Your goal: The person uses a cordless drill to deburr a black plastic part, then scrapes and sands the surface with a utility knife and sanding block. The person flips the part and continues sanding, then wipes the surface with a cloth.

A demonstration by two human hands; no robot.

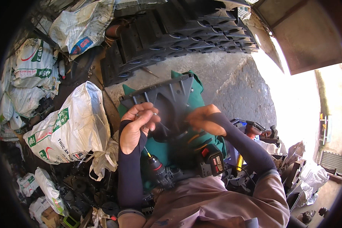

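A black molded plastic part (167, 100) lies across my lap on green cloth (195, 97). Over its left side, my left hand (140, 123) is closed, palm turned up, pinching a small shiny metal piece (154, 113) that looks like a screw. Beside the part's right edge is my right hand (206, 118); its fingertips are smeared by motion, so whether they hold anything is unclear. Below both hands a black cordless drill (159, 171) rests against my body, its bit pointing up toward my left wrist and its red-and-black battery (212, 161) to the right.
Stacked black plastic parts (171, 41) stand at the far side. White printed sacks (70, 127) crowd the left, above loose black pieces (78, 186). At my right are a red-and-black tool (252, 130) and a yellow-handled tool (239, 162). A brown metal panel (307, 36) stands upper right.
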